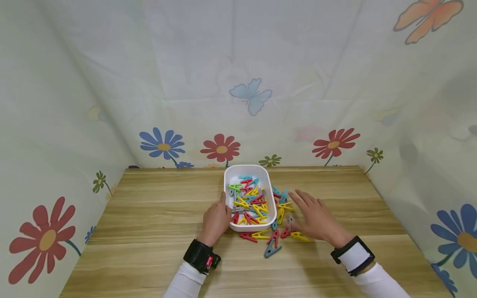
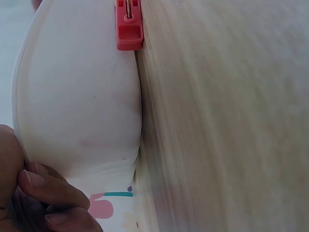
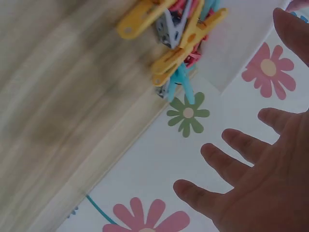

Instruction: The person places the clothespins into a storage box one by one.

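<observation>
A white rectangular box point(image 1: 274, 213) holds many small clothespins point(image 1: 249, 198) in red, yellow, blue, green and grey. My left hand point(image 1: 216, 219) grips the box's left side near its front corner; in the left wrist view its curled fingers point(image 2: 53, 191) lie against the white wall. More clothespins point(image 1: 274, 238) lie on the table along the box's right and front sides. My right hand point(image 1: 316, 217) is just right of these loose pins, fingers spread. In the right wrist view nothing is in that hand point(image 3: 270, 169), and yellow clothespins point(image 3: 181, 53) lie beyond it.
The wood-grain table point(image 1: 156, 215) extends to both sides of the box. A cloth point(image 1: 193, 103) printed with flowers and butterflies hangs behind the table and along both sides. A red clothespin point(image 2: 129, 29) lies against the box's front in the left wrist view.
</observation>
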Demonstrator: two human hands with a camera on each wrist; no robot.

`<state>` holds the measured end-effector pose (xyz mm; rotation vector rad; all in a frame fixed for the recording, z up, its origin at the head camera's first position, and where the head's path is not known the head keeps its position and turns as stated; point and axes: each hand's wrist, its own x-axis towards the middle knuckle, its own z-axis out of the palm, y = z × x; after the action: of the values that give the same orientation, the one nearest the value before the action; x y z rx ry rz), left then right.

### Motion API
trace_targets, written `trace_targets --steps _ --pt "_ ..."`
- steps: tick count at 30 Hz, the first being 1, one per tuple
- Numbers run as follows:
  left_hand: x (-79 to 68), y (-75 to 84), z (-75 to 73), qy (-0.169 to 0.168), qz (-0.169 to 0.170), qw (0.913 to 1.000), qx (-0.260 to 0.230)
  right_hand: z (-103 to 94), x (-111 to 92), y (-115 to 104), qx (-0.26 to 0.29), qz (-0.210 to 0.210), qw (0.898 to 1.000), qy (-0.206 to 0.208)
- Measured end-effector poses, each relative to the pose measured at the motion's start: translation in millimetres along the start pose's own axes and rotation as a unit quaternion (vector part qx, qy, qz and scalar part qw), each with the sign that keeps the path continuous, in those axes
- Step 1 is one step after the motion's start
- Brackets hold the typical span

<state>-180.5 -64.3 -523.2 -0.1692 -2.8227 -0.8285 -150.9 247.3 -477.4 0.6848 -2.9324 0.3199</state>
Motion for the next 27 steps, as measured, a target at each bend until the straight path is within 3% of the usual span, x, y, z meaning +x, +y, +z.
trace_targets --steps 12,19,27 --pt "1.1 -1.0 1.3 0.004 0.002 1.0000 0.009 30.8 -30 11 -0.004 0.002 1.000 -0.021" --pt "1.6 -1.7 1.0 0.002 0.002 0.9999 0.012 44.5 -35 13 -0.005 -0.002 1.000 -0.011" --pt "2.5 -0.7 0.4 -0.001 -0.002 0.9999 0.012 45.9 -33 12 -0.005 0.006 1.000 -0.005"
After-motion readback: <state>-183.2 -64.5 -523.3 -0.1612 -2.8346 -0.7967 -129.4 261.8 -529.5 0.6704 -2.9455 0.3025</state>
